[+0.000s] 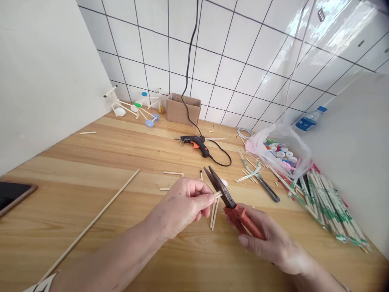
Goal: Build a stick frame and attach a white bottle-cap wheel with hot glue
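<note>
Right hand (267, 240): grip closed round the red handles of the pliers (230, 201).
Left hand (185, 205): grip pinched tight, thumb against fingers, on a short stick (218, 195).
Short stick: above the counter (133, 259), between the hands, its free end at the pliers' jaws near the pivot.
Pliers: pointing away, tips slightly apart.
Long stick (100, 214): slanting across the counter, left of the left hand.
Phone (13, 196): at the left edge, partly cut off.
Wrapped sticks (331, 202): heaped at the right, green print on their sleeves.
Cutter (268, 189): left of that heap, beyond the right hand.
Glue gun (199, 144): on its side beyond the hands, nozzle to the left.
Bag (304, 151): clear plastic, full of coloured caps (281, 154).
Stick frames (137, 105): far left, with round caps attached.
Box (184, 112): open-topped cardboard, by the tiled wall (209, 77).
</note>
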Available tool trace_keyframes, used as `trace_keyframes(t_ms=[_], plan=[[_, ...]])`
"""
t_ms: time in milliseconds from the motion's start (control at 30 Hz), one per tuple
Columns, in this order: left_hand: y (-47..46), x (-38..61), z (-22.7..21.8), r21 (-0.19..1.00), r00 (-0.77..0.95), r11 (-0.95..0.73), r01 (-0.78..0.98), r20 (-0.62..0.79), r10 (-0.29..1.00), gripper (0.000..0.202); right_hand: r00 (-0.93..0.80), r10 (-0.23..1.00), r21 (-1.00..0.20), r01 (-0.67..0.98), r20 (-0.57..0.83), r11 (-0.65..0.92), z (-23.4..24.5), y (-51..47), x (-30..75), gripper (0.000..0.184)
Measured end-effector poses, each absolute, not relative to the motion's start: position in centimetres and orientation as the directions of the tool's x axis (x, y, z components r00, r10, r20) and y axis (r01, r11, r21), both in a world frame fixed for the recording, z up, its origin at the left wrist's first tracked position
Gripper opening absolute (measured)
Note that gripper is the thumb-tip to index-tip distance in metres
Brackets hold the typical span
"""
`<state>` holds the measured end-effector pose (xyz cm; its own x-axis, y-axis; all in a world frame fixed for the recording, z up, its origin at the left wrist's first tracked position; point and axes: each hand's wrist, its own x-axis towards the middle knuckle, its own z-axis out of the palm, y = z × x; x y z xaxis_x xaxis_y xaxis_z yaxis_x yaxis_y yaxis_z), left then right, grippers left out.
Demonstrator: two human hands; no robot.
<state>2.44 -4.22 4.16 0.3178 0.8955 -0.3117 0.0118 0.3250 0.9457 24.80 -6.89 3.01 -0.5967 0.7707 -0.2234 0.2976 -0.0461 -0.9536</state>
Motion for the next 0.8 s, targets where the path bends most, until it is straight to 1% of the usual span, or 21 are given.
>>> trace_keyframes(t_ms=[100, 200, 267, 367, 467, 600, 800], plan=[[-4.4, 2.4, 4.1, 0.952, 0.337, 0.304, 0.042, -0.3, 0.892, 0.019, -0.606, 0.759, -0.959, 0.271, -0.238, -0.085, 3.1, -6.9, 24.8, 0.037], [-4.4, 2.3, 4.2, 0.956, 0.349, 0.286, 0.068, -0.291, 0.891, 0.02, -0.602, 0.746, -0.955, 0.246, -0.285, -0.166, 2.8, -7.1, 25.0, 0.039], [-4.4, 2.2, 4.2, 0.961, 0.355, 0.264, 0.078, -0.274, 0.894, 0.021, -0.581, 0.752, -0.947, 0.257, -0.31, -0.192, 2.5, -7.3, 25.0, 0.039], [-4.5, 2.1, 4.2, 0.967, 0.359, 0.238, 0.088, -0.254, 0.898, 0.022, -0.539, 0.788, -0.938, 0.32, -0.299, -0.137, 2.3, -7.4, 24.7, 0.036], [-4.7, 2.0, 4.3, 0.971, 0.365, 0.219, 0.092, -0.237, 0.9, 0.023, -0.517, 0.819, -0.934, 0.352, -0.249, -0.062, 2.5, -7.5, 24.2, 0.035], [-4.9, 2.0, 4.8, 0.979, 0.361, 0.165, 0.117, -0.197, 0.912, 0.025, -0.499, 0.843, -0.919, 0.395, -0.199, 0.016, 3.1, -7.6, 23.4, 0.026], [-5.2, 2.0, 5.4, 0.978, 0.365, 0.16, 0.136, -0.2, 0.909, 0.026, -0.479, 0.855, -0.876, 0.478, -0.2, 0.062, 3.3, -7.9, 23.2, 0.027]])
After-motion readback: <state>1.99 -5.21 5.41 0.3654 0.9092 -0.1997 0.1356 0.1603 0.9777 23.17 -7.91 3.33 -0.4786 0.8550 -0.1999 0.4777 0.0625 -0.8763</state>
